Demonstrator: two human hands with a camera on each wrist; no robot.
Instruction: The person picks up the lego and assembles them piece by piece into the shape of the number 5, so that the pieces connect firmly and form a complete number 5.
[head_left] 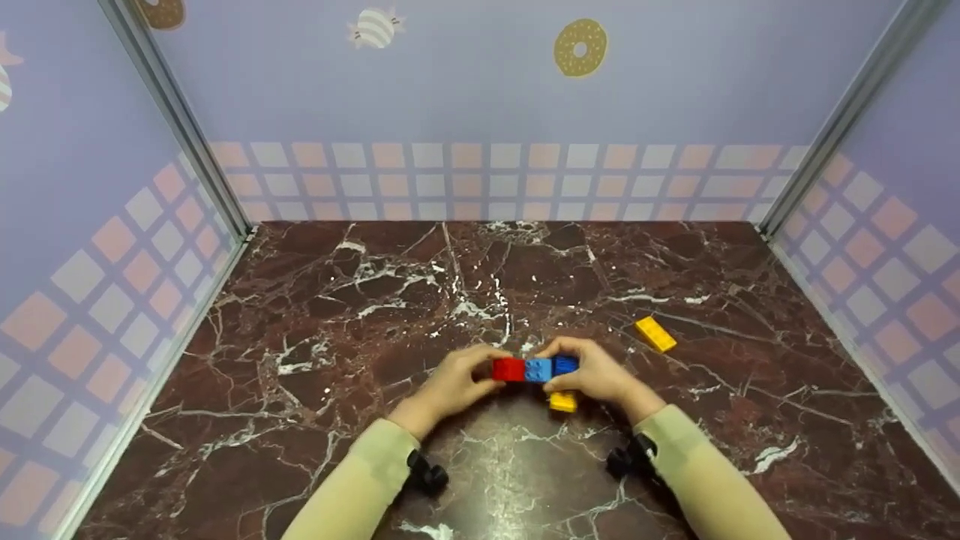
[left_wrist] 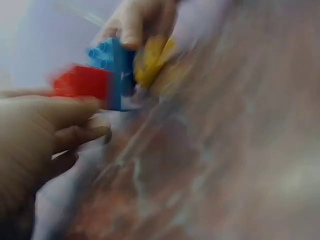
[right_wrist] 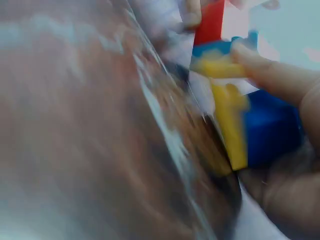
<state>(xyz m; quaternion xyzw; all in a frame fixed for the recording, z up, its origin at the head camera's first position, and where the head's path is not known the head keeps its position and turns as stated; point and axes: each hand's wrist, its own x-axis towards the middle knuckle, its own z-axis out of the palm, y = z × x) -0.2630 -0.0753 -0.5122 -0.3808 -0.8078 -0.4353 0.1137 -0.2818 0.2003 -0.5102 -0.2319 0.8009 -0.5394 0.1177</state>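
My left hand (head_left: pixel 456 381) pinches a red toy building brick (head_left: pixel 508 369) between thumb and fingers. Against the red brick's right side is a light blue brick (head_left: pixel 538 370), its studs showing in the left wrist view. My right hand (head_left: pixel 592 373) grips the joined bricks from the right, its fingers around a dark blue brick (right_wrist: pixel 272 127). A yellow brick (head_left: pixel 562 402) sits at the near side of the dark blue one, below the right thumb. In the right wrist view, yellow parts (right_wrist: pixel 231 125) are blurred, and how they join cannot be told.
Another yellow brick (head_left: pixel 655 334) lies alone on the dark red marbled tabletop (head_left: pixel 360 315), beyond and right of my right hand. Patterned panels (head_left: pixel 495 90) enclose the back and both sides. Black wrist straps (head_left: pixel 427 474) sit at the cuffs.
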